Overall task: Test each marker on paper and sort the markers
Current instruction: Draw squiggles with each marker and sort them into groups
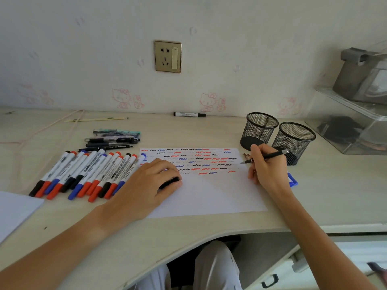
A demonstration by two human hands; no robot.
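Observation:
A white sheet of paper (209,195) lies on the desk, its upper half covered with red, blue and black squiggles. My right hand (269,170) grips a thin black pen (270,156), tip pointing left just above the sheet's right edge. My left hand (155,181) rests on the sheet's left side, fingers curled round a black cap (169,182). A row of several whiteboard markers (83,174) with red, blue and black caps lies left of the paper. Several thin pens (114,139) lie behind them. A blue-capped marker (292,180) peeks out behind my right wrist.
Two black mesh pen cups (258,130) (293,141) stand at the right behind the paper. A lone black marker (189,114) lies by the wall. A clear plastic organiser (351,122) is at far right. White paper (14,212) lies at the left edge.

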